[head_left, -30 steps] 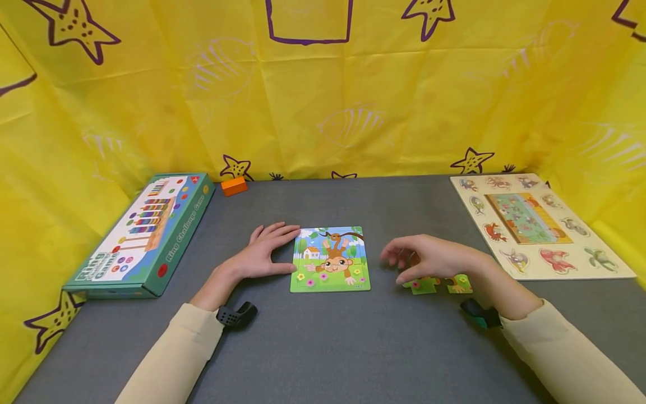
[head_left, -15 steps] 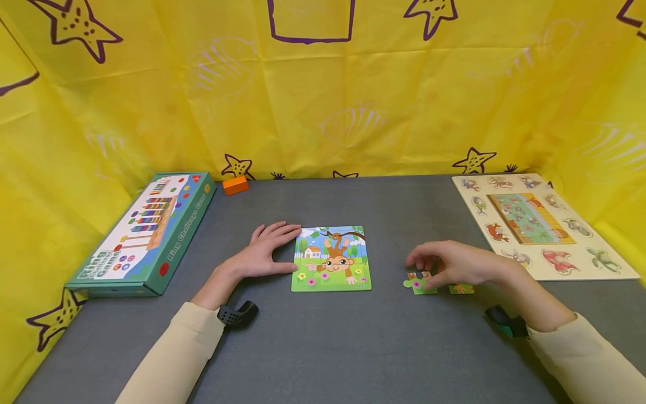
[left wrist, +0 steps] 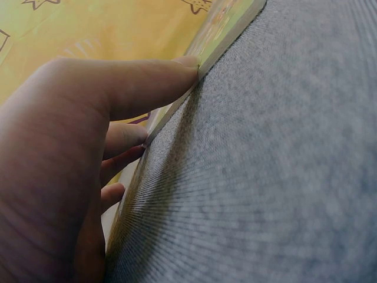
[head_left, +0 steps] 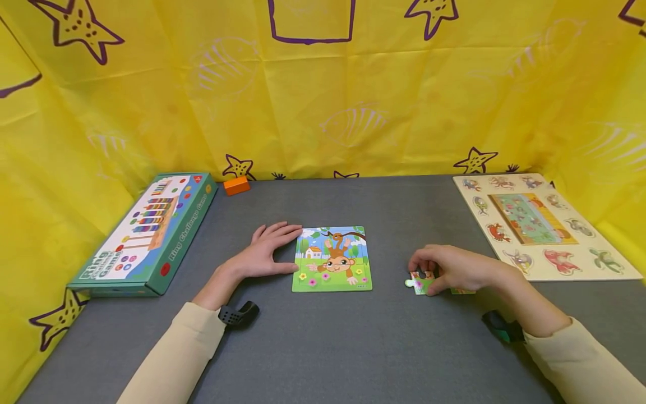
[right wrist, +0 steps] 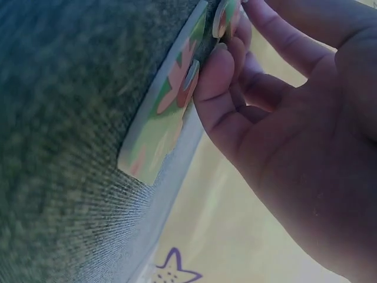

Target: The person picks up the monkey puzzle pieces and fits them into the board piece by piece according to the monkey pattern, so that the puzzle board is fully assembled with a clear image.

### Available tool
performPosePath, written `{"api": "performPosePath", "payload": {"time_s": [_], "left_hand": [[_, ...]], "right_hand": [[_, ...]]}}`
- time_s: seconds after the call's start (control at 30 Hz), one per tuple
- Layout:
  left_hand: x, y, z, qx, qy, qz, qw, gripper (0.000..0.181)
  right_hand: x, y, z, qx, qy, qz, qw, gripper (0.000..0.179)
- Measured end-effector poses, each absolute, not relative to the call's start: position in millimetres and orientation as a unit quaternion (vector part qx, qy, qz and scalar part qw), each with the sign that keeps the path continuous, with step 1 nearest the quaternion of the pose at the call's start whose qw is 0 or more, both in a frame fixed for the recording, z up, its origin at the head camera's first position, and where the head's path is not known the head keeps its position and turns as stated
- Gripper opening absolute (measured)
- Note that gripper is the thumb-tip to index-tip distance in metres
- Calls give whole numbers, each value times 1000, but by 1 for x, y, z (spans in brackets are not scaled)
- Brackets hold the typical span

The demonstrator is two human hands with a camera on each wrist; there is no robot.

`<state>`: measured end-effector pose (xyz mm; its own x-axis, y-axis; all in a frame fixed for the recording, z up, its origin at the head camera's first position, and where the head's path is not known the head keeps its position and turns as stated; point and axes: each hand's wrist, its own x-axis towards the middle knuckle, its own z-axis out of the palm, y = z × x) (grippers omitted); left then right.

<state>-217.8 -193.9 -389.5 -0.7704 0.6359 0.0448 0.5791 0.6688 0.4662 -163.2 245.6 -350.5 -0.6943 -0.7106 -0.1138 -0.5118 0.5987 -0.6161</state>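
A square jigsaw puzzle [head_left: 330, 264] with a hanging monkey lies flat in the middle of the table. My left hand [head_left: 259, 255] rests at its left side, fingers extended, with thumb and fingertips touching the edge; the left wrist view shows the thumb against the puzzle's rim [left wrist: 235, 32]. To the right, my right hand [head_left: 461, 268] pinches a puzzle piece [head_left: 419, 285] between thumb and fingers. That piece looks slightly tilted. Partly hidden under the same hand is a second puzzle piece [head_left: 462, 291], lying on the table; its green and pink surface [right wrist: 162, 124] shows in the right wrist view.
A green Ring Challenge Game box [head_left: 146, 235] stands at the left. Behind it, near the yellow cloth backdrop [head_left: 323, 84], sits an orange block [head_left: 236, 186]. A wooden board with sea animals [head_left: 547, 227] lies at the right, close to the right forearm.
My right hand has moved right and down onto the loose pieces and now pinches the left one. The left hand and the square puzzle have stayed in place.
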Motion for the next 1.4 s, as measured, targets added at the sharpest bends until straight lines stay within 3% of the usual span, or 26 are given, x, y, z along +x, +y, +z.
{"api": "performPosePath", "payload": {"time_s": [0.27, 0.63, 1.4], "left_hand": [[-218, -195, -391, 335, 910, 236, 61, 84], [-219, -194, -390, 336, 910, 234, 58, 84], [-218, -195, -389, 340, 908, 236, 58, 84]], "right_hand": [[-166, 245, -348, -362, 872, -281, 170, 29], [-181, 234, -339, -372, 841, -324, 222, 19], [-209, 126, -351, -405, 821, -350, 198, 23]]}}
